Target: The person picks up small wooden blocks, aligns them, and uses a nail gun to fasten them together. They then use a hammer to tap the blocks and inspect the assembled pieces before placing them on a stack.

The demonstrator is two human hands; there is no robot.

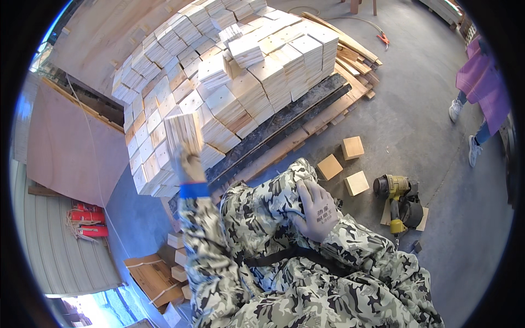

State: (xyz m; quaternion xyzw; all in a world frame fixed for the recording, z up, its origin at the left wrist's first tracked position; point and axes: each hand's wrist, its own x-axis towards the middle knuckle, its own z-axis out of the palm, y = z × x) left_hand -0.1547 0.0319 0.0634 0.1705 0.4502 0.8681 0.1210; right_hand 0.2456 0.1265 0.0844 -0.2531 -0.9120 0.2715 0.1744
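My left hand point(191, 165), gloved and slightly blurred, grips a squared bundle of thin plywood layers point(182, 130) at the near left side of a large stack. That stack point(262, 84) is made of many similar plywood blocks in rows, some with small dark marks on top. A few loose blocks point(214, 71) rest on its upper surface. My right hand point(318, 211), in a pale glove bearing writing, lies on my camouflage-clad knee point(266, 201) and holds nothing. Beyond it, three wooden blocks point(330, 167) sit on the concrete floor.
A yellow and black coil nailer point(396, 201) lies at right. Wooden boards point(357, 67) edge the stack's pallet. A red air blow gun point(383, 38) on a hose lies farther off. A person point(480, 82) stands at far right. Red fire extinguishers point(87, 217) and a cardboard box point(154, 276) are at left.
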